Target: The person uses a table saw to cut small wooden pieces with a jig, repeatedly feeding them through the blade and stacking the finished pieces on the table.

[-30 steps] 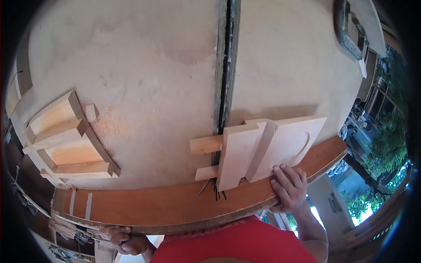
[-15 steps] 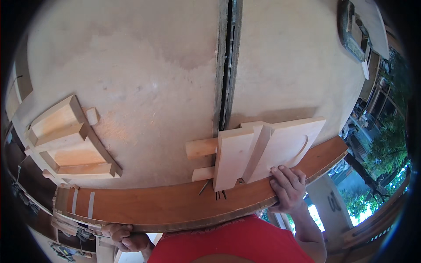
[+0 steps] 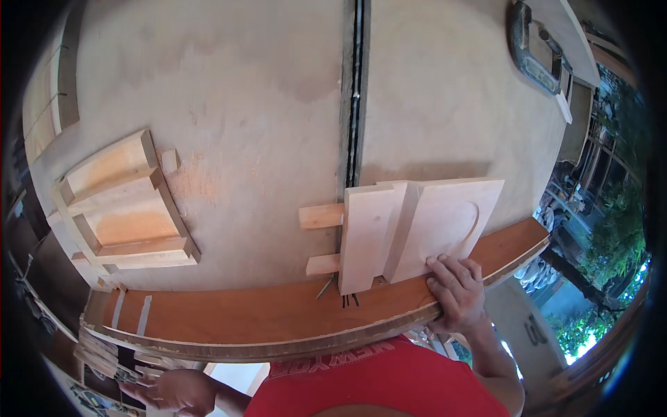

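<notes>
Low at the left, my left hand [image 3: 177,390] is open and off the bench, its fingers stretched toward a stack of thin wooden strips [image 3: 103,354]. Whether it touches them I cannot tell. My right hand [image 3: 457,292] is wrapped over the front edge of the bench's reddish-brown board [image 3: 278,316], the thumb low at the rim. Its fingertips rest at the near edge of a pale wooden panel [image 3: 445,222] with a raised strip and a curved groove. Two short wood blocks [image 3: 322,216] jut out from the panel's left side.
An open wooden frame [image 3: 132,222] lies at the left beside sawdust [image 3: 198,177] and a small offcut [image 3: 169,160]. A dark slot [image 3: 355,90] runs across the bench top. At the far right is a C-shaped clamp [image 3: 535,55]. Thin dark pins [image 3: 349,300] stand by the panel.
My left hand has let go of the bench's front edge and moved down and left, its fingers spreading. My right hand keeps its place by the panel. The view has shifted slightly.
</notes>
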### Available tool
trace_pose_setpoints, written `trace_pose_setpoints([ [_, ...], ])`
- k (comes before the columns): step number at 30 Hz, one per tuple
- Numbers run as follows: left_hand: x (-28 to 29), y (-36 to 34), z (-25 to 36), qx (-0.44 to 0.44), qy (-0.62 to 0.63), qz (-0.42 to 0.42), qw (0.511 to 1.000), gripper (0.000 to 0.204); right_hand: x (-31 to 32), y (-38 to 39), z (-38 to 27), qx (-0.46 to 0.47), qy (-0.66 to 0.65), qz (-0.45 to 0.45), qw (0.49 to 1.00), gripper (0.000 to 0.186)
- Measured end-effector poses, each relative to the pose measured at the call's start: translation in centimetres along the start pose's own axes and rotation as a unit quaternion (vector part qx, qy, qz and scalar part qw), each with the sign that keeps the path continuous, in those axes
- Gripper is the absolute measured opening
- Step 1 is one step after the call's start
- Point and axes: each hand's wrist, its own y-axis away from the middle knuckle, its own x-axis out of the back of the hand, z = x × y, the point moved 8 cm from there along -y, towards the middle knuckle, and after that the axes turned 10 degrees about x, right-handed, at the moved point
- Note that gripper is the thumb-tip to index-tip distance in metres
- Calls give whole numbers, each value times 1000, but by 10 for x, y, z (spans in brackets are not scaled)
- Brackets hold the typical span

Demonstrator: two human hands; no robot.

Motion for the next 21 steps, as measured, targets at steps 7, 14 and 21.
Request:
trace_pose_setpoints([
  [7, -1, 18, -17, 29, 36, 2, 999, 83, 1, 0, -1, 10, 1, -8, 1000, 39],
  [14, -39, -12, 25, -60, -127, -173, 975, 68, 0, -1, 2, -3, -13, 4, 1000, 36],
  [21, -255, -1, 60, -85, -161, -607, 773, 42, -3, -6, 0, -9, -4, 2, 1000, 30],
])
